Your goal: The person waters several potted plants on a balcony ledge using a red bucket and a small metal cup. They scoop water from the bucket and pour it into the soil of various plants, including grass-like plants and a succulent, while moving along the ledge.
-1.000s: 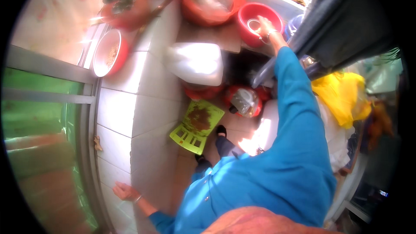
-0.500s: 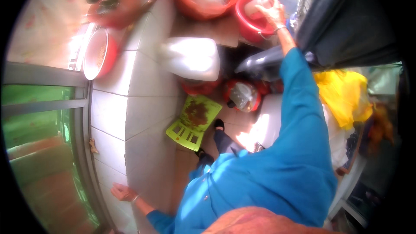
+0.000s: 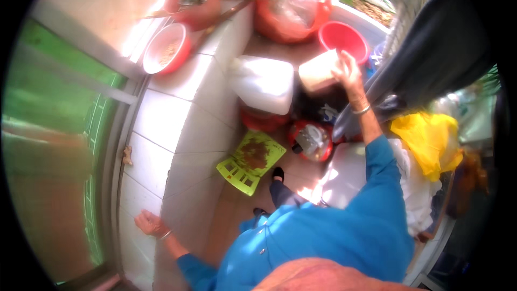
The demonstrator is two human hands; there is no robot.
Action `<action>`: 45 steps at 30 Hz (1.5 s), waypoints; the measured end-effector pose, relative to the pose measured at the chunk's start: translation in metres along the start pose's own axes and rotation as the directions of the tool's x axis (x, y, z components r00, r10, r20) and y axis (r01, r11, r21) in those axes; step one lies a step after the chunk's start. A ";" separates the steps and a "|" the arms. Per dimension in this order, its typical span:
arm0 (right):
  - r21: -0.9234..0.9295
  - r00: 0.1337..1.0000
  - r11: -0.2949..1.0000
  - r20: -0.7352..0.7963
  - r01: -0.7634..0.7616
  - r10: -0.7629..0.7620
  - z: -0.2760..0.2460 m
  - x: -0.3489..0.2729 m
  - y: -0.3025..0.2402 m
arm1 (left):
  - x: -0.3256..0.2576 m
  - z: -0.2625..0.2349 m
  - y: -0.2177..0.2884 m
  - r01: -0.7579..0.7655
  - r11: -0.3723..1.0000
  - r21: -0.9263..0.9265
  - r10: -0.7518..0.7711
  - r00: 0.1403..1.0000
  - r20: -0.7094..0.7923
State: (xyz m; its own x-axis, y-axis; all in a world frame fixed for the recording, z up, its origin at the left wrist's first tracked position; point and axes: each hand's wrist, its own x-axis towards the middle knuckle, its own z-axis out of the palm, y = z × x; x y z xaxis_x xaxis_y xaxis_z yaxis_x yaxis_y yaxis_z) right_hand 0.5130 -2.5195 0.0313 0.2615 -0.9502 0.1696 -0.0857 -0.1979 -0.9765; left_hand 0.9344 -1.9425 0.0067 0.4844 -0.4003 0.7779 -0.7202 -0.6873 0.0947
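White-tiled ledge [image 3: 160, 124] runs down the left of the frame, carrying a red-and-white bowl [image 3: 184, 56] at upper left. Right hand [image 3: 349, 74], upper right of centre, is clamped on the end of a pale container [image 3: 316, 71]. Lifting is done, as judged: the container is held up beside a white jug [image 3: 264, 83], just below the red bucket [image 3: 344, 36]. Setting down remains undone; contents cannot be told. Left hand [image 3: 151, 223], lower left, has its fingers curled together at the ledge, no object visible.

Right fingers [image 3: 346, 66] gripping pale tub [image 3: 316, 71], red bucket [image 3: 343, 36]
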 end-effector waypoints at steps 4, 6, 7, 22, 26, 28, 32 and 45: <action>0.084 0.963 0.996 0.268 -0.041 0.017 0.072 -0.087 0.007 | -0.001 -0.001 0.005 0.048 0.995 -0.082 -0.050 0.999 -0.015; 0.026 0.928 0.999 0.371 -0.037 0.025 0.110 -0.132 0.002 | 0.002 -0.001 0.011 0.032 0.989 -0.144 -0.040 0.998 -0.052; -0.071 0.918 0.996 0.396 0.057 -0.024 0.126 -0.154 0.003 | 0.003 -0.002 0.014 0.019 0.984 -0.177 -0.032 0.997 -0.070; 0.133 0.446 0.959 0.863 0.252 -0.237 0.255 -0.423 -0.093 | -0.163 -0.160 0.099 0.407 0.744 -0.530 -0.068 0.836 0.545; 0.235 0.265 0.947 0.920 0.221 -0.290 0.273 -0.452 -0.105 | -0.180 -0.184 0.085 0.457 0.761 -0.461 -0.254 0.863 0.436; 0.279 0.185 0.937 0.930 0.212 -0.319 0.279 -0.450 -0.114 | -0.185 -0.189 0.087 0.496 0.763 -0.414 -0.339 0.853 0.398; 0.318 0.141 0.935 0.930 0.160 -0.340 0.281 -0.446 -0.116 | -0.180 -0.197 0.099 0.604 0.618 -0.502 -0.435 0.796 0.422; 0.120 0.202 0.943 0.978 -0.310 -0.058 0.220 -0.396 -0.092 | -0.146 -0.148 0.152 0.433 0.685 -0.586 -0.235 0.892 0.385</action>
State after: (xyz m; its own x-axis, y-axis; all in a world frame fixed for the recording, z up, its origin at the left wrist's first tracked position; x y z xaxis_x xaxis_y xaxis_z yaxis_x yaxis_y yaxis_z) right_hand 0.6284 -2.0719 0.0251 0.9977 0.0547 -0.0391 -0.0463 0.1369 -0.9895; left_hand 0.6805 -1.8986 -0.0006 0.7929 -0.4293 0.4325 -0.5744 -0.2893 0.7658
